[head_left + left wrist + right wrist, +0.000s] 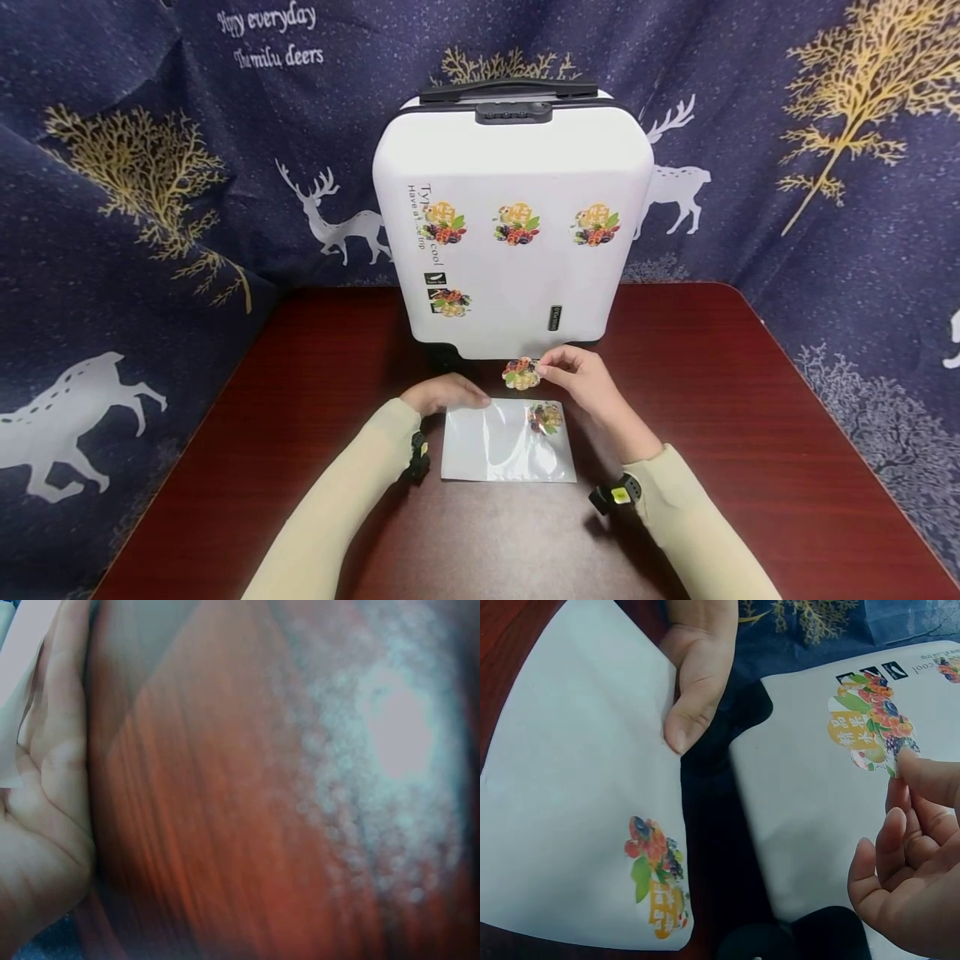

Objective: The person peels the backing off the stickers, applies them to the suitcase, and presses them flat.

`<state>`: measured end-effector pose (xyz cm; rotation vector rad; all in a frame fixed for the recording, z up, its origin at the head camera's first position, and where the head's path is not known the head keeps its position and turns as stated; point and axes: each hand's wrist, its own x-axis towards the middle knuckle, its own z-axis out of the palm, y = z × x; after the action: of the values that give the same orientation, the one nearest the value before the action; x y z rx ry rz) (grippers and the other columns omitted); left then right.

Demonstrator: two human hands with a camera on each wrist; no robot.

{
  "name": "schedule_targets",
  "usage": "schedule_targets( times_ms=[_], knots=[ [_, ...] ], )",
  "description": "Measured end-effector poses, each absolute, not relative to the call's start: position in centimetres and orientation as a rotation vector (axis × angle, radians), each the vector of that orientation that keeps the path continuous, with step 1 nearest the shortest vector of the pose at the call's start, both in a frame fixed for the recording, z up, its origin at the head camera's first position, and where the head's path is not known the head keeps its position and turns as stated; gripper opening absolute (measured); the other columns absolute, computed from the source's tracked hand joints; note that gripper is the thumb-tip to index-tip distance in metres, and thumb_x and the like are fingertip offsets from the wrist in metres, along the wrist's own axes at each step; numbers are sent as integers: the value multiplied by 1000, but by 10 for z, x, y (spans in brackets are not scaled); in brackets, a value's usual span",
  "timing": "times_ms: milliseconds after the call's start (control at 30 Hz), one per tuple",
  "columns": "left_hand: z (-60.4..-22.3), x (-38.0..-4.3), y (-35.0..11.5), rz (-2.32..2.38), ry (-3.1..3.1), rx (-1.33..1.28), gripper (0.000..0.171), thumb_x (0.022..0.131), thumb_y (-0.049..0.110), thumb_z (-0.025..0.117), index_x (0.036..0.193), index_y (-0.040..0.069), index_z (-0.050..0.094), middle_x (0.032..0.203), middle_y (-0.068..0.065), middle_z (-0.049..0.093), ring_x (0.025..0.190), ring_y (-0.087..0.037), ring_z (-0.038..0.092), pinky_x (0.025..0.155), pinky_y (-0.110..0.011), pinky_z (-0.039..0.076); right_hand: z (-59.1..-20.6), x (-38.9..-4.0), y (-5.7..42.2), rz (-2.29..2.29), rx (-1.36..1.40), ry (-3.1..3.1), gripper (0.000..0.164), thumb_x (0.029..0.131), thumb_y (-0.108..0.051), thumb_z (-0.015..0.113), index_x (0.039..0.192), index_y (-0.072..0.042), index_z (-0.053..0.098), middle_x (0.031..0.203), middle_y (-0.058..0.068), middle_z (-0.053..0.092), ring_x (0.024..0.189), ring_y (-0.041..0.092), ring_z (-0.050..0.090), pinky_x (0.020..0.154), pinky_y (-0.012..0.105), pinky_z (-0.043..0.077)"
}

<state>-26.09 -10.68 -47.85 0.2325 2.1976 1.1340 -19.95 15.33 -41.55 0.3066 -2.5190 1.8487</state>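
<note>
My right hand (581,379) pinches a fruit sticker (520,374) by its edge between thumb and forefinger, in front of the suitcase's lower edge. In the right wrist view the sticker (855,731) shows berries, a green leaf and yellow lettering. My left hand (447,393) grips the far left corner of a glossy white sticker sheet (472,442), thumb on top and fingers underneath. One fruit sticker (546,417) sits at the sheet's far right corner. The left wrist view shows the palm (45,780) against the sheet's edge.
A white suitcase (517,283) stands upright on the dark red table (315,350). Three fruit stickers run across its upper front; another fruit sticker (452,303) overlaps the printed marks at lower left. A blue deer-patterned cloth (300,125) hangs behind.
</note>
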Motion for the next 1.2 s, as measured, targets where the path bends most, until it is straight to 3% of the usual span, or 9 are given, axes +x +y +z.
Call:
schedule_targets(
  times_ms=[200,533,800,1200],
  knots=[
    [-479,-261,-107,1123,2207,240,37,96,24,71,123,-1,72,122,-16,73,102,-18,68,94,-35,57,-411,-202,154,1830,297,-2523,20,93,-8,72,104,8,69,85,-12,66,80,2,58,74,19,49],
    [-477,-261,-107,1133,2194,237,38,96,24,70,124,-2,71,121,-17,73,99,-17,68,92,-34,58,-405,-207,154,1830,338,-2472,20,94,-8,71,102,10,69,82,-16,66,79,-2,58,74,18,49],
    [-476,-260,-106,1135,2195,245,38,97,23,70,124,-3,71,124,-18,72,102,-18,68,94,-35,58,-398,-210,150,1778,278,-2495,17,95,-13,71,103,2,71,81,-18,65,81,4,58,73,21,48],
    [-477,-260,-108,1136,2180,253,38,97,24,69,124,-3,71,121,-18,73,98,-16,67,93,-33,57,-391,-217,145,1577,286,-2499,14,95,-15,72,99,-2,73,87,6,72,77,9,56,67,24,45]
  ],
)
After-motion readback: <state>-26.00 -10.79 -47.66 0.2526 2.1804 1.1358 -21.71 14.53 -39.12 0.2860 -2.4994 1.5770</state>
